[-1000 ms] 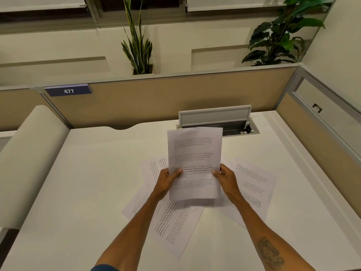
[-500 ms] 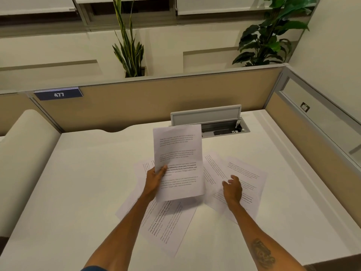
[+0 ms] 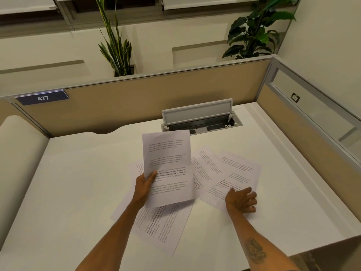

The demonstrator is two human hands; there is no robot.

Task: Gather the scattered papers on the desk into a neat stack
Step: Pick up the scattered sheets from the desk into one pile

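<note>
Left hand (image 3: 144,187) grips a printed sheet (image 3: 168,167) mid-frame. Right hand (image 3: 240,200), fingers spread, presses another page (image 3: 237,173). Upper-left placard (image 3: 42,97) reads "477" mirrored.

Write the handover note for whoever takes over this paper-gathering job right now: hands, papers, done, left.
Left hand: holds the gathered sheets upright above the desk, thumb on the front.
Right hand: open, fingers spread, lying on the rightmost sheet, not gripping it.
Loose papers: the middle sheet lies beside it, overlapping; the near sheets lie under the left forearm.
Done: the first pickup is in hand.
Left: collect the loose sheets, square the edges, set down one neat stack.
</note>
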